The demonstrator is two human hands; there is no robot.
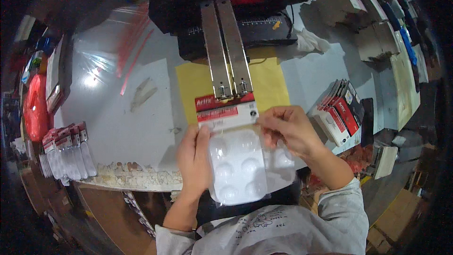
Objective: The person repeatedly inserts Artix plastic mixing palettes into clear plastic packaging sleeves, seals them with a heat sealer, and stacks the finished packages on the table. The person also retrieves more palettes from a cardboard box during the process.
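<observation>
A white plastic paint palette [237, 167] with round wells is wrapped in a clear bag in front of me. Across its top sits a red and white header card [226, 113], its upper edge under the ends of two metal arms [228, 49] of a black machine. My left hand [194, 158] is closed on the left edge of the bagged palette, thumb by the card's lower corner. Slightly blurred, my right hand [288, 130] pinches the card's right end between thumb and fingers. Another white palette [279, 158] shows partly behind, below my right hand.
The black machine [236, 33] stands at the back over yellow sheet [188, 85]. Folded header cards [339, 113] are stacked at right, brown cartons [377, 40] behind them. Finished-looking carded palettes [68, 153] lie at far left, near a red bag [35, 108]. Clear plastic film [99, 61] covers the left table.
</observation>
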